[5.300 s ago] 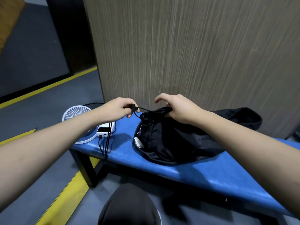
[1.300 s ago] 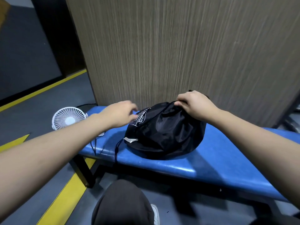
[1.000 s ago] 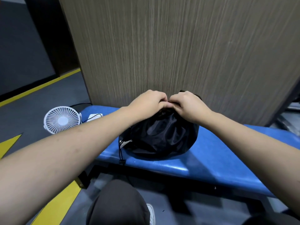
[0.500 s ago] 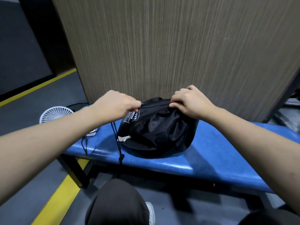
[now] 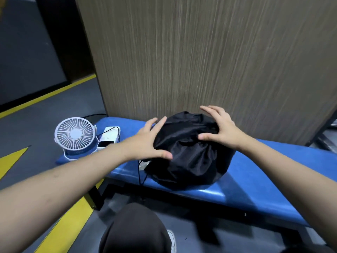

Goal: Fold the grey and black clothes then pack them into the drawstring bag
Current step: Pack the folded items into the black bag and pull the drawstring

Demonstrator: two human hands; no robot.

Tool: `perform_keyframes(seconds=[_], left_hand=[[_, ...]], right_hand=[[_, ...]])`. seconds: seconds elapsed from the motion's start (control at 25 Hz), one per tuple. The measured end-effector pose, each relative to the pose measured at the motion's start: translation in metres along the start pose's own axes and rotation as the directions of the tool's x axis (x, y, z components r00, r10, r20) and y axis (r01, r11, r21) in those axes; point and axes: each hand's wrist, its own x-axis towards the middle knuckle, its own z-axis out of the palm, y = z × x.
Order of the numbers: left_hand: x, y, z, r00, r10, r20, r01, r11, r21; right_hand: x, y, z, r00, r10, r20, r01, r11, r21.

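Note:
A full black drawstring bag point(image 5: 189, 159) sits bulging on the blue bench point(image 5: 264, 181), its top gathered. My left hand point(image 5: 147, 143) lies on the bag's left side with fingers spread and the thumb on the fabric. My right hand point(image 5: 218, 128) rests on the bag's upper right with fingers straight and spread. Neither hand grips anything. A thin black cord point(image 5: 141, 177) hangs from the bag over the bench's front edge. The grey and black clothes are hidden from view.
A small white fan point(image 5: 75, 135) and a white power bank point(image 5: 108, 138) with a cable stand at the bench's left end. A wood-grain panel point(image 5: 209, 57) rises right behind the bench. My knee point(image 5: 135, 230) is below the bench; yellow floor lines run at left.
Both hands let go of the drawstring and the bag's gathered top, and now lie flat with spread fingers on the bag. The bag sits rounder and more upright.

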Motion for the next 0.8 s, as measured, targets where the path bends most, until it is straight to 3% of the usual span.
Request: perform_keyframes(seconds=[0.16,0.32,0.56,0.8], left_hand=[[0.031,-0.009,0.045,0.994,-0.05,0.101,0.05,0.999,0.008],[0.062,-0.027,0.059,0.989,-0.134,0.07,0.143,0.98,-0.142],[0.089,-0.066,0.069,0.99,-0.143,-0.008,0.135,0.949,-0.284],[0.102,-0.071,0.076,0.98,-0.161,-0.115,0.099,0.902,-0.42]], right_hand=[[-0.008,0.038,0.017,0.948,0.242,0.208,-0.259,0.964,0.056],[0.004,0.043,0.04,0.894,0.269,0.358,-0.338,0.93,0.146],[0.038,0.045,0.096,0.902,0.16,0.402,-0.27,0.935,0.232],[0.036,0.056,0.121,0.926,0.229,0.3,-0.351,0.816,0.459]])
